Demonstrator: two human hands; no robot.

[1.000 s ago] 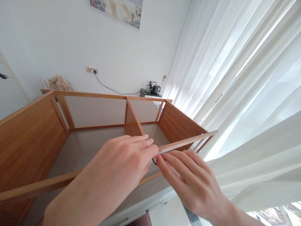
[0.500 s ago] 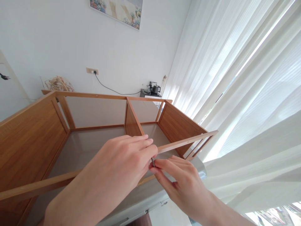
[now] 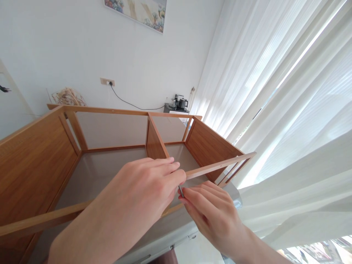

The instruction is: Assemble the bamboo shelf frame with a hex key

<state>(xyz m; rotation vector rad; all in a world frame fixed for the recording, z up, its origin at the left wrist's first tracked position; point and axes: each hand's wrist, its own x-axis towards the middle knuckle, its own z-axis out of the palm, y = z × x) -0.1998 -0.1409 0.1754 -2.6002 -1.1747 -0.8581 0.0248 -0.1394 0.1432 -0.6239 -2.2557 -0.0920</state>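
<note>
A wooden furniture frame (image 3: 206, 170) with panelled ends and a middle divider (image 3: 157, 137) spreads out before me. My left hand (image 3: 148, 187) is wrapped over the near top rail, where the divider meets it, and covers that joint. Just below and to the right, my right hand (image 3: 211, 205) pinches a thin grey metal rod, which looks like a hex key (image 3: 180, 191), between thumb and forefinger. The rod's upper end goes up toward the underside of the rail beside my left fingers; its tip is hidden.
Long white curtains (image 3: 275, 110) hang along the right side. Behind the frame, a black kettle (image 3: 182, 104) stands on a small cabinet, and a black cord (image 3: 129, 103) runs to a wall socket (image 3: 107, 81). Dried straw-like stems (image 3: 68, 97) rest at the back left.
My right hand has shifted slightly to the right and its fingers have rolled round the hex key, more of which shows. My left hand stays on the rail.
</note>
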